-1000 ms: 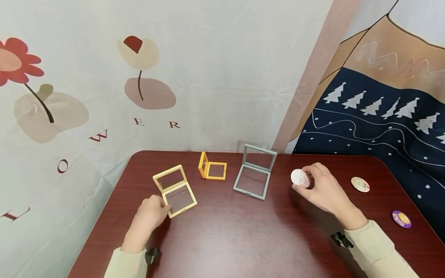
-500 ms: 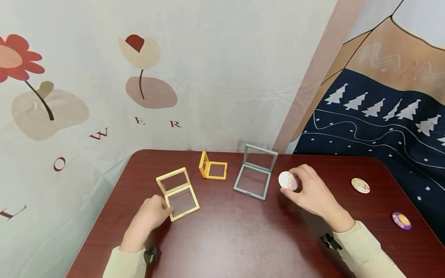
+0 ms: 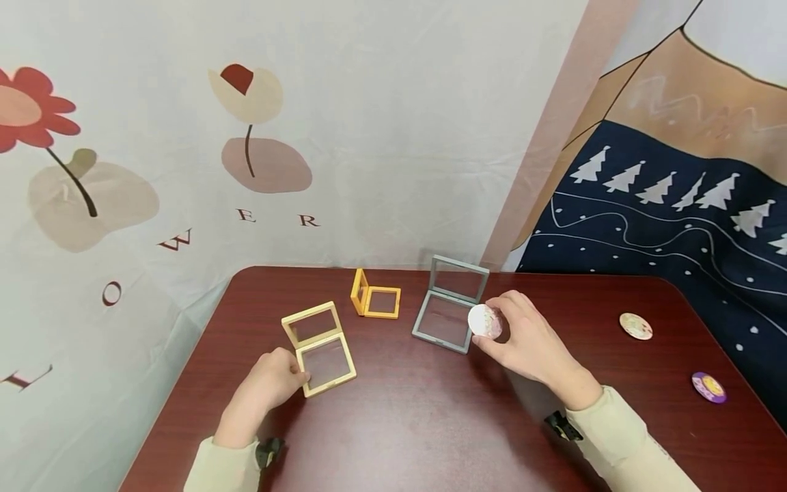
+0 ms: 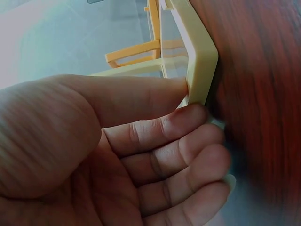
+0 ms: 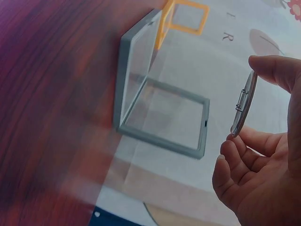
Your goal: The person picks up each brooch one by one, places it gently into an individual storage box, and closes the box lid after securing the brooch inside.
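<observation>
My left hand (image 3: 270,379) pinches the near-left side of a pale yellow square display frame (image 3: 318,339), which stands unfolded with its lid raised and clear film inside. In the left wrist view, thumb and forefinger meet at the frame's edge (image 4: 202,70). My right hand (image 3: 531,345) holds a round pin badge (image 3: 484,321) by its rim between thumb and fingers. The right wrist view shows the badge (image 5: 244,103) edge-on, with a metal pin on its back. In the head view it overlaps the right side of an unfolded grey display frame (image 3: 451,297).
A small orange display frame (image 3: 382,316) stands unfolded between the other two. Two more round badges, one cream (image 3: 636,326) and one purple and yellow (image 3: 709,387), lie on the right of the dark red table (image 3: 399,430). Printed cloth (image 3: 393,137) hangs behind the table.
My right hand has carried the badge leftward to the grey frame's right side. The pale yellow frame, still pinched by my left hand, has shifted slightly right and toward me.
</observation>
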A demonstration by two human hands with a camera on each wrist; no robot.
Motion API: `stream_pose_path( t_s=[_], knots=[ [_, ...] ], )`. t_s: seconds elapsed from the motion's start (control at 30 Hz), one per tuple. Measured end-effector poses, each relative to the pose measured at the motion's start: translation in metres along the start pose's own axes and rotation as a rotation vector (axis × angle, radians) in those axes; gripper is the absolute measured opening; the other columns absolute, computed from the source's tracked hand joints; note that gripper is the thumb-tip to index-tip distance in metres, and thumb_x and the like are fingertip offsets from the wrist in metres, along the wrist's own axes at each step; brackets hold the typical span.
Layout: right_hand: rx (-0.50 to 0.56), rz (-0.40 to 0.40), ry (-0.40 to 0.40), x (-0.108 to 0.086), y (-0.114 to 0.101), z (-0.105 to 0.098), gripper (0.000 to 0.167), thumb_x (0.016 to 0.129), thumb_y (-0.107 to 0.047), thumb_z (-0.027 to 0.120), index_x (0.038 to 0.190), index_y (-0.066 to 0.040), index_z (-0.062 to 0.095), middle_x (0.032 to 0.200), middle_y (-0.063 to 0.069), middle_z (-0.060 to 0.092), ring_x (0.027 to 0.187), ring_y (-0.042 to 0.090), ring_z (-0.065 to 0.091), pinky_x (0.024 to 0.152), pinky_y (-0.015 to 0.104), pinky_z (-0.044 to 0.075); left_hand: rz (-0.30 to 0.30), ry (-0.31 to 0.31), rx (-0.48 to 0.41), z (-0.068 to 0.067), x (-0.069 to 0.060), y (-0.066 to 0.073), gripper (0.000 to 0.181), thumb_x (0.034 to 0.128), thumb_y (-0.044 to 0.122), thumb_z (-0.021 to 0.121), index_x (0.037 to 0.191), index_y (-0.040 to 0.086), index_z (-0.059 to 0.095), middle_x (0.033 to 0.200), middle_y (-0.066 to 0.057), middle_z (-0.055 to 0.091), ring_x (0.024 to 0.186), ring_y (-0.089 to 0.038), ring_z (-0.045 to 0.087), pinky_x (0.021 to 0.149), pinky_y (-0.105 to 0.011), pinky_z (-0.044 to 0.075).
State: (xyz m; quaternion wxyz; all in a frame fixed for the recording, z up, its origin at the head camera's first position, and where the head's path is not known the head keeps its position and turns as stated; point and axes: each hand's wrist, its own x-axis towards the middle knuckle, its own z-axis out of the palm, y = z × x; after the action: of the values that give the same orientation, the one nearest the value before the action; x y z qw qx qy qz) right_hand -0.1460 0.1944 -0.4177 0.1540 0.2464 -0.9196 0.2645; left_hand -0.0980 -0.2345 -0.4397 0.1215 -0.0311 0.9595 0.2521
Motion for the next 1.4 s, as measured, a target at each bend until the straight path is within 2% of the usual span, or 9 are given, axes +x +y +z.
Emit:
stream_pose_path(
  t_s=[0.5,0.8,0.97,1.07,1.2,1.4],
  knots=[
    [0.056,-0.057,-0.017,0.013,-0.031,0.021,0.051,0.075,-0.030,0.089,0.115,-0.007,0.068,0.108,-0.001,0.061,0.099,0.014,0.054,0.078,0.034,0.052,-0.018,-0.019,-0.020,0.003,-0.004,0.005,0.049,0.0931,0.010,0.075,0.055,0.014,0.045,0.053,0.005,0.033,0.050,-0.012,0.037,0.051,-0.028,0.033],
    [0.097,-0.065,-0.065,0.021,-0.053,0.035,0.049,0.076,-0.028,0.089,0.115,-0.008,0.067,0.111,-0.002,0.060,0.100,0.013,0.054,0.078,0.031,0.051,0.014,-0.010,-0.021,0.004,-0.005,0.008,0.047,0.0922,0.009,0.076,0.056,0.013,0.047,0.054,0.005,0.034,0.052,-0.013,0.037,0.052,-0.028,0.033],
    [0.097,-0.113,-0.070,0.026,-0.066,0.046,0.050,0.075,-0.027,0.090,0.114,-0.008,0.066,0.109,0.000,0.059,0.098,0.014,0.054,0.078,0.031,0.051,0.020,-0.011,-0.017,0.005,-0.005,0.009,0.045,0.0926,0.011,0.077,0.057,0.012,0.050,0.054,0.004,0.038,0.053,-0.013,0.039,0.052,-0.029,0.035],
    [0.097,-0.147,-0.075,0.028,-0.073,0.052,0.051,0.075,-0.028,0.090,0.115,-0.007,0.066,0.108,0.001,0.058,0.099,0.015,0.052,0.078,0.031,0.051,0.024,-0.011,-0.021,0.005,-0.006,0.010,0.049,0.0925,0.012,0.078,0.056,0.014,0.046,0.054,0.005,0.033,0.052,-0.012,0.036,0.052,-0.028,0.032],
    [0.104,-0.161,-0.098,0.031,-0.083,0.059,0.052,0.076,-0.029,0.090,0.116,-0.006,0.066,0.108,0.001,0.058,0.099,0.015,0.052,0.078,0.030,0.051,0.032,-0.016,-0.030,0.004,-0.008,0.010,0.053,0.0924,0.012,0.078,0.055,0.016,0.041,0.054,0.007,0.028,0.051,-0.011,0.031,0.051,-0.027,0.029],
    [0.127,-0.140,-0.162,0.035,-0.095,0.068,0.052,0.079,-0.031,0.088,0.119,-0.006,0.066,0.112,-0.001,0.057,0.099,0.012,0.053,0.080,0.028,0.051,0.035,-0.023,-0.029,0.005,-0.009,0.012,0.055,0.0919,0.010,0.078,0.055,0.016,0.039,0.054,0.007,0.027,0.052,-0.011,0.028,0.051,-0.027,0.026]
  ],
)
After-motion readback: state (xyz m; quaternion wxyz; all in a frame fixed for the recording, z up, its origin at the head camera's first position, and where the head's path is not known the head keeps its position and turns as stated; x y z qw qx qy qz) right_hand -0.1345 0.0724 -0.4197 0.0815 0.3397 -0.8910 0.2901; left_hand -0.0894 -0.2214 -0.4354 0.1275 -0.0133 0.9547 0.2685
